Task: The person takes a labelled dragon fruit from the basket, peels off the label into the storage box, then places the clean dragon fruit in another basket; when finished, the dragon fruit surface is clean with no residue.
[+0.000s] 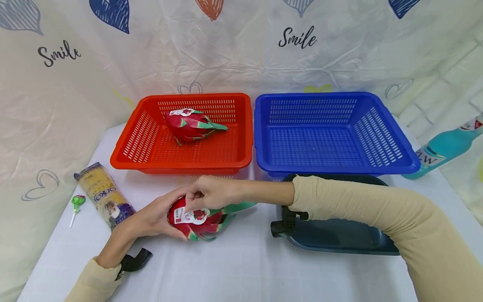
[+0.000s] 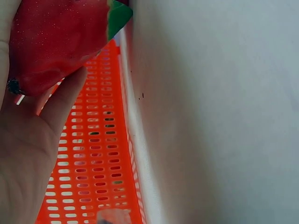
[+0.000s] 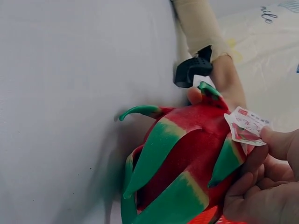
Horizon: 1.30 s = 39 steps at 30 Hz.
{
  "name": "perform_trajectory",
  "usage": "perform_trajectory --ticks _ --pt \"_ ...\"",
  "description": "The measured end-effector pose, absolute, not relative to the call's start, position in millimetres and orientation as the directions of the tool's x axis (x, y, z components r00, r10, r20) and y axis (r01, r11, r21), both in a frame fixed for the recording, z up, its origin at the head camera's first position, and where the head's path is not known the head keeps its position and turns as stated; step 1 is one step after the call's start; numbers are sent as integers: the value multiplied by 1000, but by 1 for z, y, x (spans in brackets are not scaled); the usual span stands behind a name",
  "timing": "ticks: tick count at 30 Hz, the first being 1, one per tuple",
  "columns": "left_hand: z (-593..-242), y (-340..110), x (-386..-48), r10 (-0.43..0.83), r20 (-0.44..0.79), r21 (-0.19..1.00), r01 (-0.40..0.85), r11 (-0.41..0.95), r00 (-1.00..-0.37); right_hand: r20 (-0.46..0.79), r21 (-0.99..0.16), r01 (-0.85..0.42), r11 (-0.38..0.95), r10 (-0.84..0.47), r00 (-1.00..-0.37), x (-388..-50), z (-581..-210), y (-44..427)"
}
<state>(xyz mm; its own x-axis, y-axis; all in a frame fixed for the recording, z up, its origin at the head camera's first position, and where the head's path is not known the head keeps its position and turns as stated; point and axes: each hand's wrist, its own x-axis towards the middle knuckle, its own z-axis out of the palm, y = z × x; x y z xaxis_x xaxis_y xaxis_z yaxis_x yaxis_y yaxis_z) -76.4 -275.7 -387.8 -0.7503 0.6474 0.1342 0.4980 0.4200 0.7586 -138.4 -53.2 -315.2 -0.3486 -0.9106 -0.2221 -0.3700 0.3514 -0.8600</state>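
Head view: the left hand (image 1: 158, 214) is clasping the blunt end of a fruit (image 1: 196, 228), and the right hand (image 1: 211, 191) is pinching at the sticker (image 1: 185, 216) on its upper side. The fruit is lying at the table (image 1: 241, 268), in front of the red basket (image 1: 181, 165); firm contact with the surface cannot be confirmed. A second fruit (image 1: 188, 126) is lying inside that basket. The blue basket (image 1: 336, 167) is standing alongside.

Left wrist view: the left hand is curving around the fruit's red body. The skin is looking smooth and glossy, so a loose grip may be prone to slipping.

Right wrist view: the right thumb and fingers are pinching one end of the sticker, which is standing away from the skin and is likely thin and tearable. The fruit is probably light and fairly stiff. Its leaves (image 3: 152, 151) are projecting and may bend; the rounded body is offering the sounder hold.
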Motion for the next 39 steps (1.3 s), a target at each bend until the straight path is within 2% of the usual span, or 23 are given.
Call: perform_trajectory --ticks 3,11,16,21,25,34,39 --pt "-388 -276 -77 647 131 761 494 420 -751 -226 -860 -370 350 -913 -339 -140 -315 -52" --pt "-387 -276 -76 667 137 764 507 399 -732 -268 -907 -226 355 -901 -341 -140 -311 -46" --pt "-387 -276 -75 661 141 749 516 415 -737 -279 -906 -220 362 -901 -334 -139 -311 -44" --pt "-388 -275 -75 654 118 741 505 443 -748 -298 -898 -238 369 -911 -286 -139 -304 -32" --pt "-385 -272 -76 650 119 731 510 454 -750 -305 -907 -212 364 -914 -266 -140 -294 -10" --pt "-383 -268 -75 620 43 756 431 492 -783 -306 -917 -146 371 -891 -336 -145 -280 58" --pt "-382 -271 -74 625 58 746 450 491 -778 -340 -909 -123 398 -880 -332 -146 -285 97"
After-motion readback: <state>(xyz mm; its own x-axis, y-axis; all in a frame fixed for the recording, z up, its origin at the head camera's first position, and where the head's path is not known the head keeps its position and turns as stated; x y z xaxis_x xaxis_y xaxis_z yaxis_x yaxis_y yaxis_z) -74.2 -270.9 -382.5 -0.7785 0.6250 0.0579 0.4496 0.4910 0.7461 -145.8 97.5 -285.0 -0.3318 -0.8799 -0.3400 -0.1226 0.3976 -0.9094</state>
